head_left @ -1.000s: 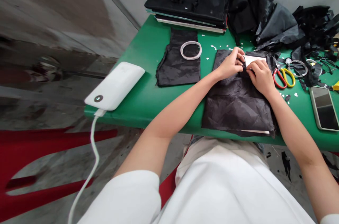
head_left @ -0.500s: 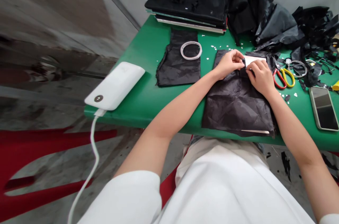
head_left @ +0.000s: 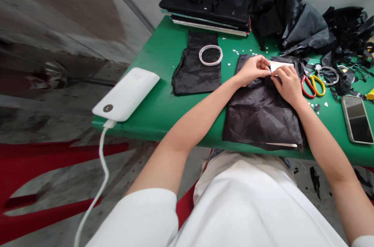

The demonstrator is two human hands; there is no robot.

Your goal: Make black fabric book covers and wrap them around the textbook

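Observation:
Black fabric (head_left: 260,118) lies over a flat board at the front of the green table, and a pale edge of the board shows at its lower right. At the fabric's upper part, my left hand (head_left: 254,69) pinches its edge between thumb and fingers. Close beside it, my right hand (head_left: 286,83) is also closed on the fabric, fingertips nearly meeting the left ones. Just beyond the fingers, a white surface (head_left: 280,66) shows between folds of black cloth. The exact bit held is partly hidden by the fingers.
Scissors (head_left: 313,85) with red and yellow handles lie right of my hand, near a phone (head_left: 358,119). A tape roll (head_left: 210,55) rests on a black cloth piece (head_left: 197,77). A power bank (head_left: 127,95) sits at the left edge. Black scraps (head_left: 306,29) and a covered stack (head_left: 207,3) stand behind.
My fingertips have shifted very slightly and drawn closer together at the fabric edge. Nothing else has visibly moved.

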